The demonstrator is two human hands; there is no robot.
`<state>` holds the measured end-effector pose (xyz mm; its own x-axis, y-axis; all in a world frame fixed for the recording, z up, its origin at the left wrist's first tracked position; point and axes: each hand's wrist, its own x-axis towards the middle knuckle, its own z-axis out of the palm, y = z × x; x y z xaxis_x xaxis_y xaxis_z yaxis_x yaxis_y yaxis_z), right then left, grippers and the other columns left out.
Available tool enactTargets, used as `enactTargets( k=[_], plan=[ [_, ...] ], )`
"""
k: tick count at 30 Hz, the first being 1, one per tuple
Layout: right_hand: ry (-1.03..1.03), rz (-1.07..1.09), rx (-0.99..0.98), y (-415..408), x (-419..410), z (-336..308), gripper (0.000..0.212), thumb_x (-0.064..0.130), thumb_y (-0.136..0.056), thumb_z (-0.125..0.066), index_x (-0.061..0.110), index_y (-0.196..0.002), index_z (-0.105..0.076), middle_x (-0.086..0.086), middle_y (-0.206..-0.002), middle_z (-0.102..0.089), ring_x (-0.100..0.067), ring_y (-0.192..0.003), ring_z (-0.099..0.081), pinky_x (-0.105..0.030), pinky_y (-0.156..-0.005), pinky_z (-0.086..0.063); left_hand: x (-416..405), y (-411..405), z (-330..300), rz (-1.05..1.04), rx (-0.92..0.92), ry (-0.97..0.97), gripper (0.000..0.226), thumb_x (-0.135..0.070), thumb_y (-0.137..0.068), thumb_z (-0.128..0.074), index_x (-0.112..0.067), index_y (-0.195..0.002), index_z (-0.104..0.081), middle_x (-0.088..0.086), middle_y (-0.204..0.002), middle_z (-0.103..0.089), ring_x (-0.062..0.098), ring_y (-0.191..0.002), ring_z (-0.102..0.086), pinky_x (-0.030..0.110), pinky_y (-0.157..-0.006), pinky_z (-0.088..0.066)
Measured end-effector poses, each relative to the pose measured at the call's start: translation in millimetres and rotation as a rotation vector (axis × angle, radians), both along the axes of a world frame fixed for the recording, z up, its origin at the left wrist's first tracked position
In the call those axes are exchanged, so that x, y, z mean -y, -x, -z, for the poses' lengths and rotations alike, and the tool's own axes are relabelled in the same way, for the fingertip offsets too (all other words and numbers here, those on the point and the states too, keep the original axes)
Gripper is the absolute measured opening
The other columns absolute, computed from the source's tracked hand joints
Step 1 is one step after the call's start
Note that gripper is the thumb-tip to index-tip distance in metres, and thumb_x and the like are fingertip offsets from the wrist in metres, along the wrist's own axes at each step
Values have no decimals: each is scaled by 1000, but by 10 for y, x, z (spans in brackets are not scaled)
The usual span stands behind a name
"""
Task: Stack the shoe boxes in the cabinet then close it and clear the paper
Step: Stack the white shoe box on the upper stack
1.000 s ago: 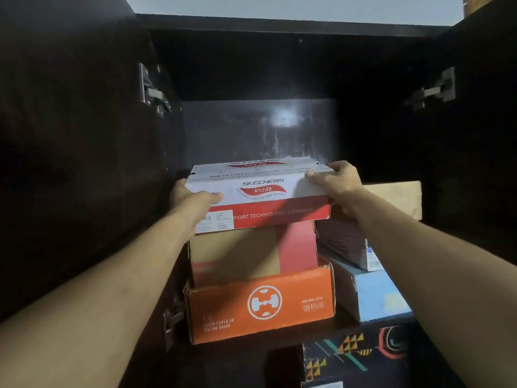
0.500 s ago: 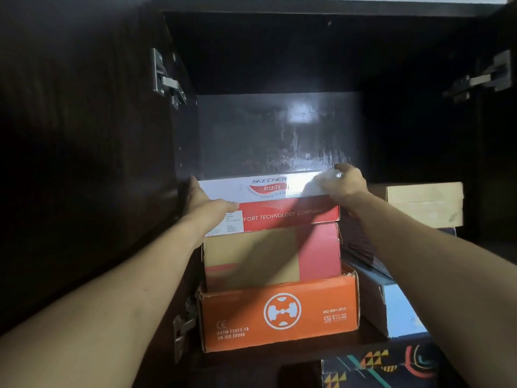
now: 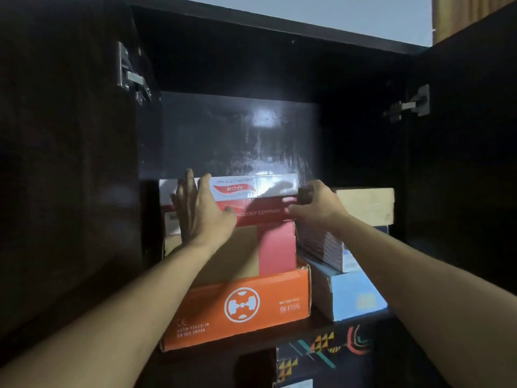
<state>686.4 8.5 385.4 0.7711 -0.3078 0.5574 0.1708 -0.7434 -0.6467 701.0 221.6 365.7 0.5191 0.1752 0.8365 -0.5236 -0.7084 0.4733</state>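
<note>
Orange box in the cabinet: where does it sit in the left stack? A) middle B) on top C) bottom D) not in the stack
C: the orange box sits on the shelf, under the tan-and-red box, with the white-and-red box topmost.

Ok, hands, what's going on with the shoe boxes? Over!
Left hand flat against white-and-red box. Right hand at its right corner, grip unclear. Box tops orange box stack. Cabinet doors open, nothing blocking.

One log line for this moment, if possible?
left hand: flat on white-red box | right hand: at its corner | box: tops stack | cabinet: open
</note>
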Motion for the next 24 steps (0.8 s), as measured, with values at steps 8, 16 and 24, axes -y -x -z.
enactTargets(
  k=[8,16,24],
  plan=[
    [128,186,-225,1655,520,236,32,25,-84,-74,6,-110,-69,-9,-105,-69,-22,-83,-65,-30,-63,-56,947,882,326,628,-448,-327,27,-30,-64,-76,-18,-87,-67,1,-90,-68,22,-87,-65,30,-70,-52],
    [78,375,-463,3252,928,719,30,27,-86,-72,9,-109,-69,-8,-99,-73,-18,-84,-73,-40,-72,-63,1600,2085,864,886,-605,-729,52,-43,-78,-74,-12,-119,-66,3,-131,-60,22,-114,-58,36,-100,-46],
    [-73,540,-672,4505,1471,1519,16,23,-88,-72,12,-99,-69,-3,-95,-70,-22,-89,-71,-41,-74,-62,2203,2982,1506,1090,-658,-870,58,-41,-73,-79,-15,-122,-62,2,-118,-65,22,-106,-61,41,-97,-49]
  ],
)
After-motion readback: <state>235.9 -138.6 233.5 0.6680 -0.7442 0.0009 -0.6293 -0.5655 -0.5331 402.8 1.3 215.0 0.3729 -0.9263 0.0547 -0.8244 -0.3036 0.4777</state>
